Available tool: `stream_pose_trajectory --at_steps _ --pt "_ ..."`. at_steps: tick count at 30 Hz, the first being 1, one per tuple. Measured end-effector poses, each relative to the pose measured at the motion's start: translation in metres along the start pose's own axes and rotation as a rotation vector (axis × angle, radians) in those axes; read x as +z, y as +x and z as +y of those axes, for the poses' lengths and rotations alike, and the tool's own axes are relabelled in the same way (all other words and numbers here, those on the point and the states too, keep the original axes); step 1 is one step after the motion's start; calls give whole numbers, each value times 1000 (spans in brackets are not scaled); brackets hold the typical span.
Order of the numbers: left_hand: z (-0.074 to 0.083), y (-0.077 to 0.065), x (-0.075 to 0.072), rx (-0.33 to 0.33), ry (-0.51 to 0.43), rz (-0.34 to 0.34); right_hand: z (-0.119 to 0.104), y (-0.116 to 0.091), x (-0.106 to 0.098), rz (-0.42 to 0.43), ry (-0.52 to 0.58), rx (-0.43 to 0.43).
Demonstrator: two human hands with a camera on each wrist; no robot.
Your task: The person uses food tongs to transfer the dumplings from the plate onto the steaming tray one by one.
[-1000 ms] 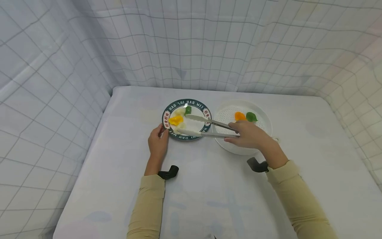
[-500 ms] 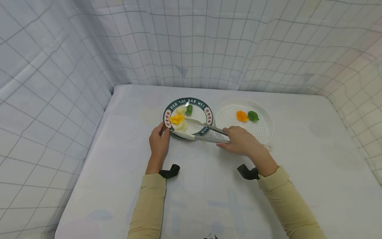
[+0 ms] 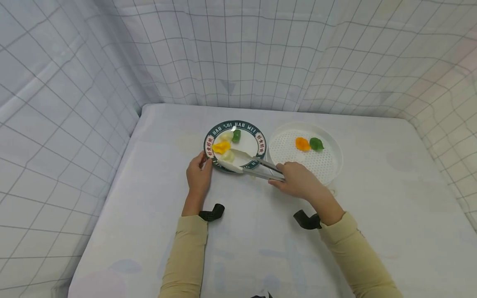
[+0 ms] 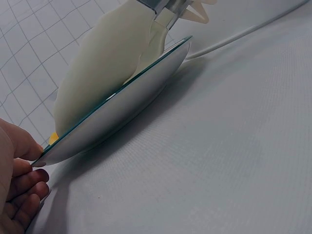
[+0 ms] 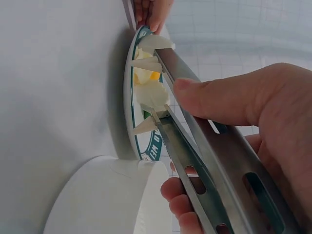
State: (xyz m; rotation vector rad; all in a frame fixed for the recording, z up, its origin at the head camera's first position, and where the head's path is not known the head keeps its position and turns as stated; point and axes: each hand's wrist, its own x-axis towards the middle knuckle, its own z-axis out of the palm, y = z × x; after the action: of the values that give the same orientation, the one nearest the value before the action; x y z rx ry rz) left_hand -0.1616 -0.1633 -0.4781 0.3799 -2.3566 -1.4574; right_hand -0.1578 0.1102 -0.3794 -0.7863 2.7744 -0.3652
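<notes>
My left hand (image 3: 198, 178) pinches the near left rim of a round plate (image 3: 262, 145) with a dark green lettered border, thumb on top in the left wrist view. On it lie a yellow piece (image 3: 221, 147), a green piece (image 3: 236, 135) and two pale pieces, one at the back (image 3: 225, 136) and one at the front (image 3: 228, 155). My right hand (image 3: 298, 180) grips metal tongs (image 5: 209, 151) with pale, broad tips. These tips stand apart over the plate, on either side of the front pale piece; whether they touch it I cannot tell.
Right of the plate, very close to it, is a round white tray (image 3: 285, 149) with a dimpled or perforated bottom. An orange piece (image 3: 302, 144) and a green leaf-like piece (image 3: 316, 144) lie in it. A checked curtain (image 3: 238, 54) hangs behind the white-covered table (image 3: 253, 248).
My right hand has moved left and toward me, off the tray, swinging the tongs' tips around the front pale piece. My left hand stays on the plate's rim.
</notes>
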Motion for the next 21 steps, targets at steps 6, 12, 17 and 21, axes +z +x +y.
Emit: stream_pose_trajectory --at_steps 6,12,17,21 --pt "-1 0 1 5 -4 4 1 -1 2 13 -2 -12" --pt "-1 0 1 -4 -6 3 11 -2 1 38 27 -56" --pt "0 0 1 -11 -10 5 30 -9 -14 77 65 -127" --pt "-1 1 1 -14 -10 8 54 -20 -37 112 68 -145"
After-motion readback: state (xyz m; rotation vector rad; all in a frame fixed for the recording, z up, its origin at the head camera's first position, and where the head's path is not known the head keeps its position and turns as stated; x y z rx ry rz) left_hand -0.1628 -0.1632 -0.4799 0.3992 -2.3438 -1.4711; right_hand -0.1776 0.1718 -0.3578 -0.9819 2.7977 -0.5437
